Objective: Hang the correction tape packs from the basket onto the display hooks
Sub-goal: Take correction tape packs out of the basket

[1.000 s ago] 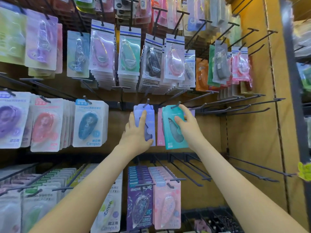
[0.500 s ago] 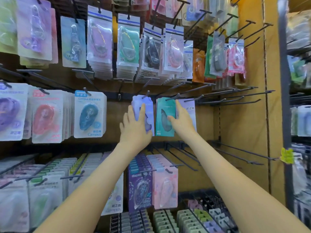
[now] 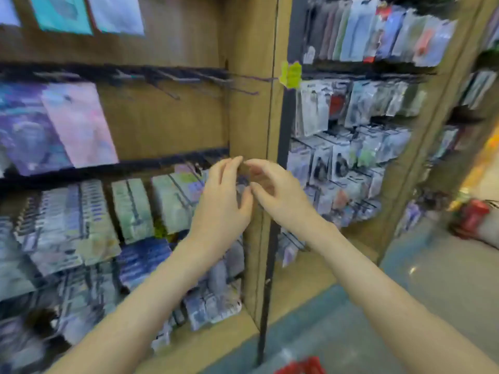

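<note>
Head view | left hand empty, fingers loose | right hand empty, loose | both before shelf post | floor rightward

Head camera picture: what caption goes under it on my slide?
Blurry moment: empty left hand and right hand hover close together before the wooden shelf divider, hanging stationery packs on both sides.

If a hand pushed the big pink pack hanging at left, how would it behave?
The pink pack looks flat and thin, so probably light and fairly stiff. It seems to hang from the black rail above, so a push would likely swing it, not tip it.
</note>
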Demonstrator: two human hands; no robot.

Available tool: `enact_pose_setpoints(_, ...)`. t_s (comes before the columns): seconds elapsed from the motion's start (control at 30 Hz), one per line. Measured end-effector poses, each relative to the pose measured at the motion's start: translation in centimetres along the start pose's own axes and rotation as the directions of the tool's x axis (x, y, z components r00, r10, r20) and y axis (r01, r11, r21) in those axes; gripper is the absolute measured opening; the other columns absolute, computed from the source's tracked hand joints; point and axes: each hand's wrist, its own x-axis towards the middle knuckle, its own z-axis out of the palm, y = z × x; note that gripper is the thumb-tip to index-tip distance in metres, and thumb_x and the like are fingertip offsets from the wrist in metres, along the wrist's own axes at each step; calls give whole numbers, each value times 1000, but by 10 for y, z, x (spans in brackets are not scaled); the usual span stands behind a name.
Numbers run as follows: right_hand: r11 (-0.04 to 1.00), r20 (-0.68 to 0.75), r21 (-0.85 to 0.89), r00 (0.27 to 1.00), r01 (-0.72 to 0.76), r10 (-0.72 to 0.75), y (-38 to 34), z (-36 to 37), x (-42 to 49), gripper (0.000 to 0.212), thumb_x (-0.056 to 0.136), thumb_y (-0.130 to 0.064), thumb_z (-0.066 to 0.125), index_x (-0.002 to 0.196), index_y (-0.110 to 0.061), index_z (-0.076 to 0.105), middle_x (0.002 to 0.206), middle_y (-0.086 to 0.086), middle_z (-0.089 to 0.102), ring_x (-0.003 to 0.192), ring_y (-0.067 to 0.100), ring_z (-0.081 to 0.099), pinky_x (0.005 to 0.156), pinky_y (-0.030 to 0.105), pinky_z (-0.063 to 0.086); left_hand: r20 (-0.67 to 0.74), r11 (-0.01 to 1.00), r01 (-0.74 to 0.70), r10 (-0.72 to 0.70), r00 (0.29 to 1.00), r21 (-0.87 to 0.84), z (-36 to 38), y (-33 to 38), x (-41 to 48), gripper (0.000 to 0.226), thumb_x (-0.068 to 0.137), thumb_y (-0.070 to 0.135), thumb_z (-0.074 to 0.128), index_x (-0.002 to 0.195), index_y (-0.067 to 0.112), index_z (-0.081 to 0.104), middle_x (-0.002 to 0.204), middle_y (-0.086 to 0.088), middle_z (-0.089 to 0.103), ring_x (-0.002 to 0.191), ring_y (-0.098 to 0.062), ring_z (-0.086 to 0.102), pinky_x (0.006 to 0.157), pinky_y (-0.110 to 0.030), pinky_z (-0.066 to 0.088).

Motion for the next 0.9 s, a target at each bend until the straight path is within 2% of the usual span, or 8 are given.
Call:
enact_pose_setpoints(0.1,990,48,-8,988,-143,143,81,-6,-72,38,92,1,53,130,-7,55,115,-1,57,103,7,54,86,0,34,164,994,104,-97,982,-38,90,11,-45,46,94,8,52,139,5,42,136,-11,45,126,-21,43,96,-10,23)
enact_pose_setpoints(0.23,940,101,39,937,-340,335,181,3,-155,37,87,-2,53,124,-4,59,116,10,61,99,10,57,88,12,43,366,955,295,-276,889,3,196,0,-109,46,92,11,56,137,3,45,135,-15,49,127,-28,45,102,-24,28)
enact_pose_setpoints(0.33,878,143,9,870,-479,472,253,24,-213,40,84,-8,51,121,2,59,114,19,61,100,13,56,89,12,39,519,915,394,-377,767,82,274,-25,-158,42,89,14,56,129,2,52,122,-20,55,114,-38,53,93,-42,39)
enact_pose_setpoints(0.47,708,220,-107,678,-698,701,351,62,-304,40,85,-8,49,123,0,58,117,22,60,110,35,58,96,33,40,705,852,472,-477,525,226,374,-67,-233,41,93,13,56,132,4,50,130,-19,51,118,-38,51,94,-43,41)
enact_pose_setpoints(0.6,545,245,-203,497,-813,832,450,109,-414,42,86,-4,51,128,-5,57,117,17,60,108,34,56,91,24,35,771,819,440,-534,348,368,466,-120,-328,43,95,16,52,137,7,46,136,-17,46,123,-36,47,95,-40,41)
enact_pose_setpoints(0.73,414,281,-337,329,-845,901,521,165,-542,46,95,-12,51,140,-14,44,136,9,49,125,28,46,102,36,37,797,793,353,-578,177,497,540,-171,-446,49,99,19,45,147,22,34,148,-5,34,129,-27,43,98,-38,42)
enact_pose_setpoints(0.8,369,310,-344,266,-863,913,547,201,-595,44,98,-16,49,141,-14,43,141,8,45,132,27,40,106,37,34,817,810,264,-566,114,524,572,-193,-503,52,100,19,42,149,25,28,151,-5,29,132,-25,39,100,-35,40)
enact_pose_setpoints(0.9,325,377,-315,196,-892,905,575,252,-651,45,100,-25,50,142,-15,41,144,7,44,137,23,33,107,30,28,829,819,197,-556,49,538,610,-222,-572,60,100,28,46,153,28,19,156,-8,23,140,-27,29,111,-35,30)
